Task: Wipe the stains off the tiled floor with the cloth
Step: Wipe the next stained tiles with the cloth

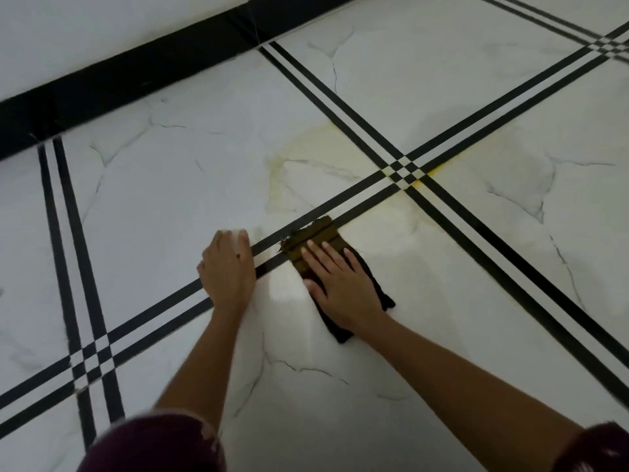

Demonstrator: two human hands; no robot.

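A dark cloth (pixel 315 235) with a brownish far end lies flat on the white marble-look tiled floor (pixel 170 185), across a pair of black tile stripes. My right hand (pixel 340 284) presses flat on top of it, fingers spread and pointing away from me. My left hand (pixel 228 267) rests flat on the bare floor just left of the cloth, over the same stripes, holding nothing. A pale yellow stain (pixel 306 165) spreads over the tile beyond the cloth. Brighter yellow marks (pixel 432 172) sit at the crossing of the black stripes.
A black skirting board (pixel 136 73) runs along the white wall at the far left. Black double stripes cross the floor in a grid, with another crossing (pixel 90 362) at the near left. Dark red sleeves (pixel 153 444) show at the bottom edge.
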